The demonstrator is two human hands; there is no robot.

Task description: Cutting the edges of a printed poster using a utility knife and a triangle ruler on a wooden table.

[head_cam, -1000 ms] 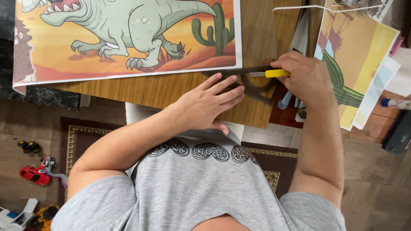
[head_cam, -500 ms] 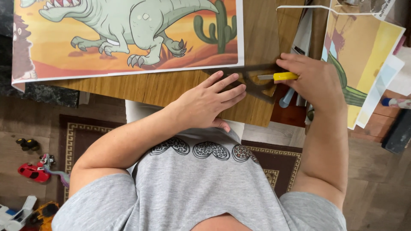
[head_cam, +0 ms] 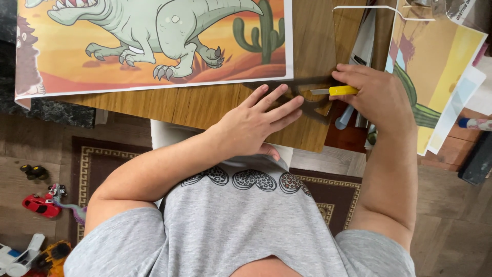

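The left hand lies flat with its fingers spread and pressed down on a dark, see-through plastic set square, which rests on a thin wood-grain sheet near that sheet's right edge. The right hand has its fingers curled tight around a yellow-handled utility knife, pinching it so that the thin metal blade points left, toward the set square's cut-out middle and close to the left fingertips.

As a judgement, the main risk is the blade running into those spread fingers: they sit just beside the cutting line, and a slip of the square under uneven pressure would leave them exposed. The sheet also overhangs the dark stone counter toward the person's lap, so heavy pressure could tip or shift it and spoil the line.

The left forearm comes in from lower left, wrist low, palm down. The right arm rises almost straight from the shoulder, wrist bent inward over the knife.

Further out, a cartoon dinosaur poster with a cactus lies above the hands, more printed sheets lie to the right, and toy cars sit on the floor beside a patterned rug.
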